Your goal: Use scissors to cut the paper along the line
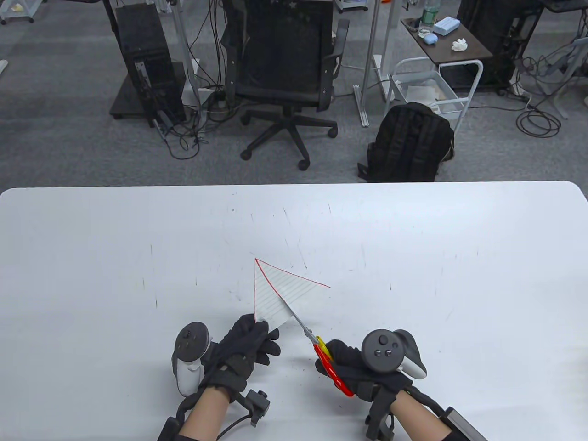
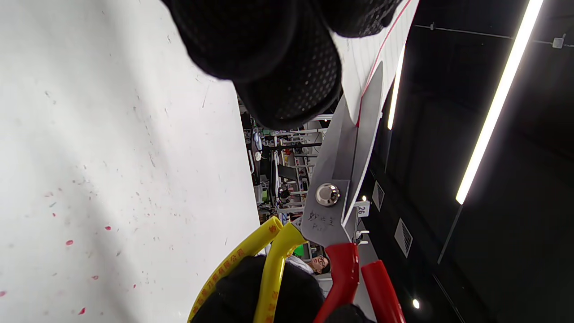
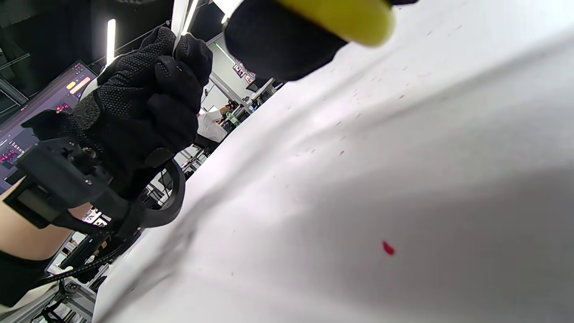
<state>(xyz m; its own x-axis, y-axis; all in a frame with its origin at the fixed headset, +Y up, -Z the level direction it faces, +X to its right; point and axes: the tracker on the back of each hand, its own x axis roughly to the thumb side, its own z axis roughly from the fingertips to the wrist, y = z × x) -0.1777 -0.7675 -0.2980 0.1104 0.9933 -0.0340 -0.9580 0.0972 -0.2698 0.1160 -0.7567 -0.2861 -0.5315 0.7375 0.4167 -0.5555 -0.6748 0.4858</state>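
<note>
A lined white paper triangle (image 1: 280, 294) with red line edges is held above the white table (image 1: 92, 257). My left hand (image 1: 245, 344) pinches its near corner; the paper (image 2: 365, 54) shows past my fingers (image 2: 278, 67) in the left wrist view. My right hand (image 1: 363, 367) grips the red and yellow handles of the scissors (image 1: 321, 349). Their blades (image 1: 294, 314) lie along the red line on the paper's right side. In the left wrist view the blades (image 2: 354, 139) are nearly closed around the paper edge. The right wrist view shows my left hand (image 3: 148, 98) and a yellow handle (image 3: 341, 18).
Small red paper specks (image 3: 388, 248) lie on the table near my hands. Beyond the table's far edge stand a black office chair (image 1: 285, 69), a black backpack (image 1: 409, 142) and a white wire cart (image 1: 436, 92).
</note>
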